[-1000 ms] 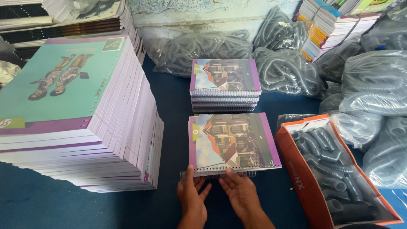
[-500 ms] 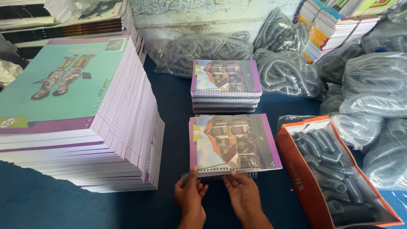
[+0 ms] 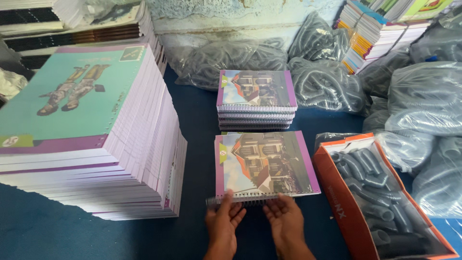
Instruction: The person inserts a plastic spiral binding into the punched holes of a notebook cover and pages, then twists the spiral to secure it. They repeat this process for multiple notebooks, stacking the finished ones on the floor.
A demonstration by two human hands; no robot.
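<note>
While both hands work at its near edge, the notebook lies flat on the blue counter, just short of the picture's centre towards 6 o'clock. Its cover shows a house framed in purple, and a dark spiral coil runs along the bound edge closest to the person. The left hand has its fingers curled loosely onto the coil near its left end, thumb up against the cover; the right hand is half open, fingertips resting on the coil further right. Neither seems to clamp anything firmly, more pinching and guiding the wire.

By its look the notebook is light and fairly stiff as a block, though the cover would flex and the coil is springy and easily bent, so the best hold is along the bound edge or flat under both short sides. Its long axis runs from 9 to 3 o'clock, the coil edge facing 6 and the free edge facing 12.

At 12 o'clock, just beyond it, stands a short stack of finished notebooks. At 9 o'clock a tall pile of teal-covered books rises. At 4 o'clock an orange box of grey coils lies open, with plastic bags of coils around 2 o'clock.
</note>
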